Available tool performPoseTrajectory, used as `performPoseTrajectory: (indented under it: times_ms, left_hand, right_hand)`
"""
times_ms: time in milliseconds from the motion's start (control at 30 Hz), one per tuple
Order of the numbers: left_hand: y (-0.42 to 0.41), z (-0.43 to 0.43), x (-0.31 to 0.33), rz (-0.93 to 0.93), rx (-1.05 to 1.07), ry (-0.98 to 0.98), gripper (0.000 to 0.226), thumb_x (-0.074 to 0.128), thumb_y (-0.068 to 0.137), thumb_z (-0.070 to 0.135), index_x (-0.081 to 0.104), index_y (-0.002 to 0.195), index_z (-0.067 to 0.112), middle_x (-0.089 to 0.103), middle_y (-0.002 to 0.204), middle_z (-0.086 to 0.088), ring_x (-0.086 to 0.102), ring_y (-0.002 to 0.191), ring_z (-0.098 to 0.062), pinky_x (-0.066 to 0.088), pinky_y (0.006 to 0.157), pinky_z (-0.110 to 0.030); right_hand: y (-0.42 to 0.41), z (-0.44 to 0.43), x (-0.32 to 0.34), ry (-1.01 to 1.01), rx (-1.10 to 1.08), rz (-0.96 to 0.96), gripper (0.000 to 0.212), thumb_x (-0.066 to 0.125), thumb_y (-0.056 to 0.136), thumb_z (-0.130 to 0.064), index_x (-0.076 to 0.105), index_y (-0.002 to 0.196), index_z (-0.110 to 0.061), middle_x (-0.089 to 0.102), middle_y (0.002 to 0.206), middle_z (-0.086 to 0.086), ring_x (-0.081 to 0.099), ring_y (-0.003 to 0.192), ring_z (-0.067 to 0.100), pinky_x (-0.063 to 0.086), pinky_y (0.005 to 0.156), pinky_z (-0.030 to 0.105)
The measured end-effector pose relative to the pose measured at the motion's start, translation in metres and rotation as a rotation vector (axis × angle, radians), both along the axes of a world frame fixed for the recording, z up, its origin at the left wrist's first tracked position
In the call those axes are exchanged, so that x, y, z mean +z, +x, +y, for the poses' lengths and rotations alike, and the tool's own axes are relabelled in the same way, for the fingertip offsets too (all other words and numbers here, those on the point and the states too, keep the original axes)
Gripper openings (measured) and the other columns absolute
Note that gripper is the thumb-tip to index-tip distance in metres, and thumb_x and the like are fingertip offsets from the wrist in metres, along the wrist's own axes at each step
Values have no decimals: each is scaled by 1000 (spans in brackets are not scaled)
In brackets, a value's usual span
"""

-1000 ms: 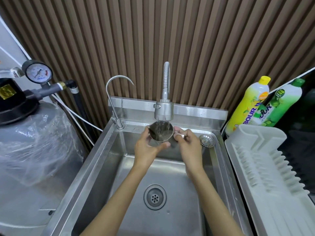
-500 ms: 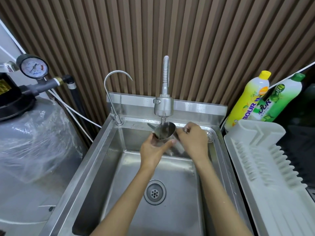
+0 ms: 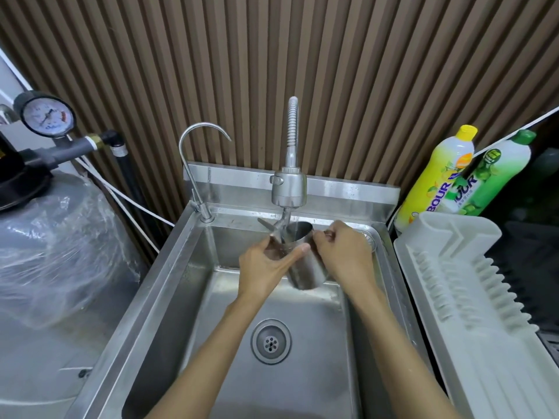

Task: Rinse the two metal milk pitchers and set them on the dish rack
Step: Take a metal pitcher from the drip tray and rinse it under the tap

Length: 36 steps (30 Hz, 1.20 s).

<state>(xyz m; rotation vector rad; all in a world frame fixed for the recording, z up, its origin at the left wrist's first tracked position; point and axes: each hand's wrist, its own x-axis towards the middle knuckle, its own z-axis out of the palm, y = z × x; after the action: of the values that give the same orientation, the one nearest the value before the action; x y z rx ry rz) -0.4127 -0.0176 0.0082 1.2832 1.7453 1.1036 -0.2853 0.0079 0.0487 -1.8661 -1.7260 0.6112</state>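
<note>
One metal milk pitcher [image 3: 306, 271] is held over the steel sink [image 3: 169, 267], under the running tap [image 3: 289, 186]. It is tilted, with its mouth up toward the water stream and its base toward me. My left hand [image 3: 263, 269] wraps its left side, thumb across the body. My right hand [image 3: 344, 256] grips its right side near the handle. I see no second pitcher. The white plastic dish rack [image 3: 472, 300] lies to the right of the sink with nothing on it.
A thin gooseneck tap [image 3: 193, 164] stands at the sink's back left corner. The drain [image 3: 271, 342] sits mid-basin. A yellow bottle [image 3: 435, 176] and a green bottle [image 3: 496, 170] lean behind the rack. A plastic-wrapped tank [image 3: 57, 237] with a pressure gauge [image 3: 47, 117] stands left.
The pitcher has tipped from mouth-toward-me under the tap head to base-toward-me and lower in the sink. Both hands moved down with it and kept their hold.
</note>
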Motion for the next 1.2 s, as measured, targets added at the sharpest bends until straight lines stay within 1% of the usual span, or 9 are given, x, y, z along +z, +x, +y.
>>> performPoseTrajectory:
  times_ms: [133, 233, 300, 400, 567, 700, 833, 967, 1200]
  left_hand:
    - [-6, 8, -6, -191, 5, 147, 63, 84, 56, 28, 58, 113, 23, 72, 104, 6, 64, 104, -7, 48, 97, -28]
    - [-11, 8, 7, -17, -34, 253, 72, 85, 50, 23, 56, 116, 25, 64, 105, 8, 59, 104, -12, 46, 95, -26]
    - [-7, 4, 10, 209, 48, 227, 80, 84, 49, 42, 57, 122, 22, 52, 101, 8, 52, 105, -17, 44, 95, -31]
    - [2, -6, 6, 269, 162, 64, 80, 62, 42, 79, 67, 99, 24, 55, 83, 5, 61, 89, -20, 51, 83, -39]
    - [10, 3, -5, -249, 44, 7, 49, 81, 58, 43, 70, 102, 23, 75, 89, 7, 69, 89, -6, 51, 87, -20]
    - [6, 12, -2, -326, 48, 195, 66, 85, 53, 18, 59, 114, 23, 71, 109, 7, 63, 108, -7, 45, 102, -30]
    - [-5, 6, 18, 122, 122, 264, 84, 83, 48, 46, 56, 124, 22, 56, 105, 14, 52, 105, -10, 42, 95, -28]
    - [-3, -4, 15, 295, 175, 80, 84, 56, 42, 83, 68, 97, 20, 61, 84, 7, 60, 84, -15, 48, 86, -33]
    - [-4, 9, -2, -385, -9, 88, 49, 85, 57, 24, 67, 102, 30, 72, 102, 14, 63, 103, 4, 45, 101, -23]
  right_hand:
    - [-11, -4, -13, 78, 79, 363, 13, 50, 90, -18, 59, 94, -10, 67, 92, 3, 56, 77, 17, 43, 71, 25]
    - [-8, -10, -37, -236, 76, 930, 20, 52, 90, -13, 50, 71, -14, 67, 94, 8, 61, 93, 21, 47, 100, 41]
    - [-1, -13, -42, -402, 71, 1091, 19, 53, 90, -18, 51, 72, -13, 66, 85, 10, 66, 85, 26, 53, 92, 43]
    - [14, -7, -31, -435, 19, 893, 17, 59, 87, -23, 62, 87, -7, 70, 83, 15, 66, 69, 28, 59, 68, 37]
    - [9, 3, -6, 36, -27, 235, 21, 59, 81, -29, 51, 67, -17, 68, 81, 11, 61, 80, 32, 50, 79, 42]
    - [-6, 3, -14, 49, 54, 676, 23, 55, 87, -11, 46, 67, -17, 67, 101, -7, 62, 88, 9, 47, 84, 24]
    - [0, 0, -34, -366, 110, 1143, 16, 51, 90, -10, 52, 74, -10, 64, 87, 12, 66, 82, 22, 51, 89, 34]
    - [14, -1, -21, -455, 75, 886, 14, 59, 86, -18, 63, 90, -5, 66, 87, 15, 67, 61, 25, 60, 65, 35]
    - [-7, 2, -1, 138, 49, 374, 23, 60, 83, -19, 48, 63, -22, 68, 88, 3, 62, 84, 25, 45, 76, 32]
